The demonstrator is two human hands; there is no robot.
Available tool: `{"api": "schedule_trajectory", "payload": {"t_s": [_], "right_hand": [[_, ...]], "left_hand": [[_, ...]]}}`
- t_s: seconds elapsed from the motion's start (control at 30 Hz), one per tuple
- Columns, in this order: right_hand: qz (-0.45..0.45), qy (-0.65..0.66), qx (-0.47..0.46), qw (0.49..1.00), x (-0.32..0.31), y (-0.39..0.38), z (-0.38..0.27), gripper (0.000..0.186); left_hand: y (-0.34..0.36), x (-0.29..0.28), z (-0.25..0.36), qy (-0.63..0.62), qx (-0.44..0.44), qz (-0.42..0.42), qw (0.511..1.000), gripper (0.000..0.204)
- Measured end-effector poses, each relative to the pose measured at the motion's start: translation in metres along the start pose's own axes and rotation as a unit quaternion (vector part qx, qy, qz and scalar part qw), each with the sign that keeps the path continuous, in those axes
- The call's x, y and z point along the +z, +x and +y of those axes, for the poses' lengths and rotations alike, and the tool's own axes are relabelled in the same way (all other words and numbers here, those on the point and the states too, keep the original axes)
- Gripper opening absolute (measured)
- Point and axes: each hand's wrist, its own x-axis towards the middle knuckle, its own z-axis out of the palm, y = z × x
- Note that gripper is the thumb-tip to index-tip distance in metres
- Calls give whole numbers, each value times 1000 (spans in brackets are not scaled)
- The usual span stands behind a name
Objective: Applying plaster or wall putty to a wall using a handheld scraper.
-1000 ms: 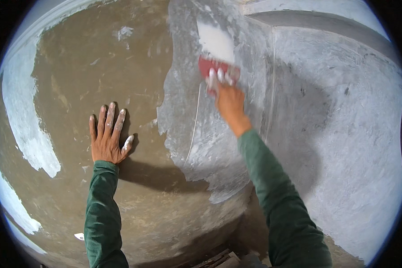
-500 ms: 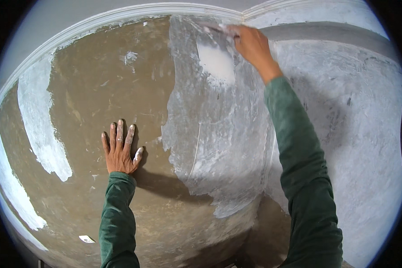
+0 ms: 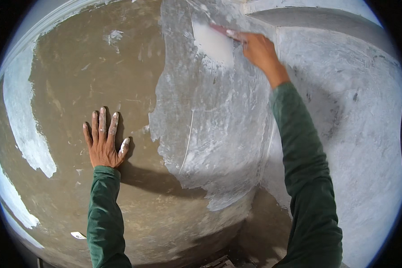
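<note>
Wall (image 3: pixel 98 67) fills the view, brown on the left and grey with fresh plaster (image 3: pixel 210 116) in the middle. The left hand (image 3: pixel 102 144) lies flat on the brown part, fingers spread, holding nothing. The right hand (image 3: pixel 260 50) is closed around a red scraper (image 3: pixel 221 30) high up, blade pressed on a white patch. This tool looks light and stiff, best gripped at its handle; wet paste may make it slippery.

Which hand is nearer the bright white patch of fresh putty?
Right. The right hand holds the red scraper against the wall at the white putty patch. The left hand lies flat on bare brown wall, well down-left of it.
</note>
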Motion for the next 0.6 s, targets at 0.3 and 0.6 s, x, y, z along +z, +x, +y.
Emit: {"api": "schedule_trajectory", "payload": {"t_s": [0.3, 0.6], "right_hand": [[-47, 112, 57, 991, 28, -162, -68, 48], [-88, 144, 56, 984, -22, -168, -93, 54]], "left_hand": [[2, 0, 0, -21, -7, 12, 1000, 74], [-2, -7, -5, -17, -8, -14, 1000, 72]]}}
